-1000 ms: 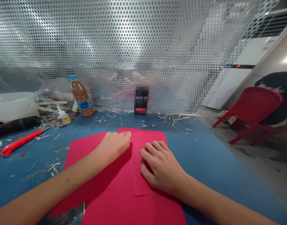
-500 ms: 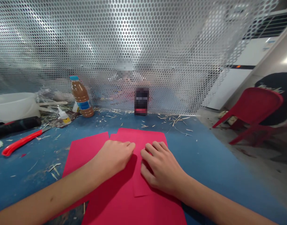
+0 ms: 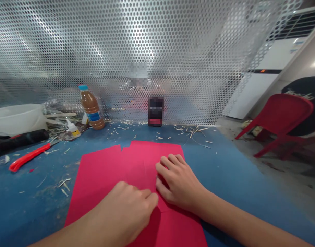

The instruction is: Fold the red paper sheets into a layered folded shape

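Note:
Red paper lies on the blue table in overlapping pieces, with a notch in the far edge and a faint crease or seam near the middle. My left hand is closed, knuckles up, against the near part of the paper; its fingertips are hidden, so I cannot see whether it holds anything. To its right, my right hand rests on the paper with bent fingers slightly apart, and red shows beneath them. A short edge line of the upper piece runs between the two hands.
At the left lie a red-handled cutter, a black tool, a glue bottle and a white tub. A brown drink bottle and a black box stand by the perforated metal panel. A red chair is at right.
My left hand has slid toward me and slightly right across the paper, staying closed. My right hand has stayed in nearly the same place. The view has shifted slightly.

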Demonstrator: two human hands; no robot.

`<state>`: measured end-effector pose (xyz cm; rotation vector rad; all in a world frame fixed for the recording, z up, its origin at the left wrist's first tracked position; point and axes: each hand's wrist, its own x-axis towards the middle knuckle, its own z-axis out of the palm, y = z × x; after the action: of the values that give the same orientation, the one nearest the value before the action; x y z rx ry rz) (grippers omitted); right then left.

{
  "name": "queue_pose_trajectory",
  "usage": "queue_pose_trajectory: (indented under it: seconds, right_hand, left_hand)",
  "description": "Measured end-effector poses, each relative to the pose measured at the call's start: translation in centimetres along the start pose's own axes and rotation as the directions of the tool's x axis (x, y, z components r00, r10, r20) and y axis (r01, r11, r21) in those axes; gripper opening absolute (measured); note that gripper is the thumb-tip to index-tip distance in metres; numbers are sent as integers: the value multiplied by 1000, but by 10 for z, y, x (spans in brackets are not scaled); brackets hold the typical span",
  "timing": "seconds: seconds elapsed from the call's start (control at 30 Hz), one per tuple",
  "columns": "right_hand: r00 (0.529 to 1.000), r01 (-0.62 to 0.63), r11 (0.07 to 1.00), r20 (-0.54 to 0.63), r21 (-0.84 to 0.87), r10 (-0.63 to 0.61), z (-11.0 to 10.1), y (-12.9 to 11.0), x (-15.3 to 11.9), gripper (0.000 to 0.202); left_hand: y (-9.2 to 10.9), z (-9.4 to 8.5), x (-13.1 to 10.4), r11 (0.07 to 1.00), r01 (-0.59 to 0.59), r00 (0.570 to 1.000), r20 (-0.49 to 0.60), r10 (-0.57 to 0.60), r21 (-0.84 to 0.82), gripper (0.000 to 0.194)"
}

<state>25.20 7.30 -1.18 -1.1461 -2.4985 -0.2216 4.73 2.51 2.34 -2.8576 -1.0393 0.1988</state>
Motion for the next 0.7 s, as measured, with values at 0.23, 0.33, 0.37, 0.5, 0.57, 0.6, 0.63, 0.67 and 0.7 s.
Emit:
queue_pose_trajectory:
  seconds: [0.23, 0.33, 0.37, 0.5, 0.57, 0.6, 0.63, 0.67, 0.7]
  right_hand:
    - [1000, 4, 1000, 3, -4, -4, 0, 0, 0, 5]
    - [1000, 1, 1000, 8, -10, -1, 0, -1, 0, 5]
    - [1000, 1, 1000, 10, -12, -1, -1, -1, 0, 5]
    - [1000, 1, 1000, 18, -21, 0, -1, 0, 0, 6]
    - [1000, 2, 1000, 21, -23, -1, -1, 0, 0, 7]
    - [1000, 2, 1000, 23, -24, -1, 0, 0, 0, 8]
    - [1000, 1, 1000, 24, -26, 0, 0, 0, 0, 8]
    - [1000, -1, 1000, 25, -27, 2, 0, 0, 0, 9]
    - [1000, -3, 1000, 25, -28, 4, 0, 0, 0, 8]
  left_hand:
    - [-4, -21, -4, 992, -97, 995, 18, 99, -84, 14]
    - [-17, -28, 6, 999, -18, 1000, -10, 18, -39, 14]
    - [-22, -27, 11, 1000, 11, 1000, -3, -12, -15, 14]
    - [-38, -18, 28, 998, 62, 998, 13, -62, 0, 10]
    - [-43, -15, 35, 997, 83, 996, 16, -83, 4, 10]
    - [-46, -14, 38, 996, 92, 996, 20, -92, 8, 10]
    - [-49, -13, 40, 995, 101, 994, 27, -101, 11, 10]
    - [-51, -12, 43, 994, 110, 993, 37, -110, 15, 10]
    - [-54, -12, 46, 993, 120, 991, 49, -121, 19, 11]
